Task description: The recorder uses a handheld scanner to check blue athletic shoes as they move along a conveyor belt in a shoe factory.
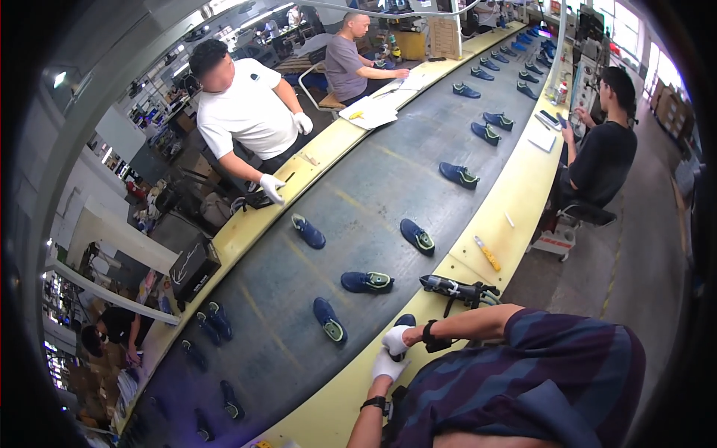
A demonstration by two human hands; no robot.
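Both my hands wear white gloves and are close together over the yellow near edge of the conveyor. My right hand (396,340) is closed on a dark blue shoe (405,320), whose end shows beyond the fingers. Just below it, my left hand (388,365) grips the same shoe from the other side. My hands cover most of the shoe. On the grey belt nearby lie more dark blue shoes with light green linings: one shoe (329,320) to the left, another shoe (367,281) beyond my hands, and a third shoe (417,237) farther off.
A black tool with straps (457,289) and a yellow utility knife (487,254) lie on the near ledge (478,231). Several shoes line the belt (351,216) both ways. Across it stands a person in white gloves (250,112); a seated person (605,142) works on my side.
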